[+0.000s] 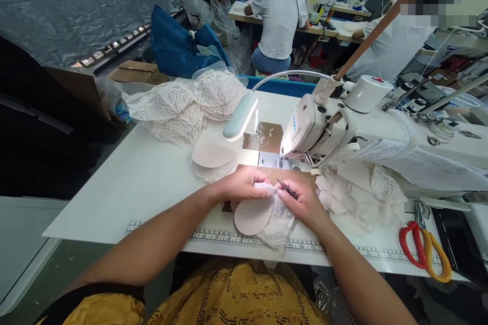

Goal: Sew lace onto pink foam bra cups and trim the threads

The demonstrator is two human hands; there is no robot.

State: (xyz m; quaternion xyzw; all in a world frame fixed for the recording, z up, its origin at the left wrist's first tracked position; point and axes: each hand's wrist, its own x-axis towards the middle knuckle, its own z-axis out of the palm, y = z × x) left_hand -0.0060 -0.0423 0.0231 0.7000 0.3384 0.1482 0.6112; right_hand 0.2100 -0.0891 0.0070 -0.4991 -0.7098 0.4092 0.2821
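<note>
My left hand [247,184] pinches the upper edge of a lace bra cup [253,216], its smooth pale pad facing up and white lace spreading to the right. Close beside it, my right hand [305,204] is closed around small dark thread snips [286,189], whose points face up and left. Its thumb and finger also meet the lace edge near my left fingertips. The cup hangs over the front of the table, just before the needle area of a white sewing machine [305,124]. The snips' handles are mostly hidden in my palm.
Lace cups [179,104] are heaped at the back left, with a smooth pad [214,155] nearer. Pale lace pieces [354,188] lie under the machine arm. Scissors [423,249] and a dark phone [459,238] sit right. A lamp [241,116] overhangs the table; two people work beyond.
</note>
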